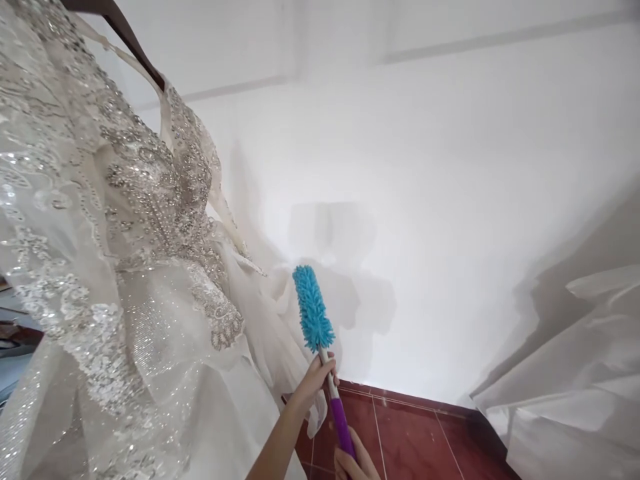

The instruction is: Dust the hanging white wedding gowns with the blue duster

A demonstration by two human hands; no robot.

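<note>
A duster with a fluffy blue head and a white and purple handle stands nearly upright in front of the white wall. My left hand is closed round the upper handle just under the blue head. My right hand grips the purple lower end at the bottom edge of the view. A white beaded, sequinned gown hangs on a dark hanger to the left, its skirt brushing my left forearm.
A white wall fills the background, meeting a dark red tiled floor. Folds of white fabric pile at the right edge. Blurred items show at the far left behind the gown.
</note>
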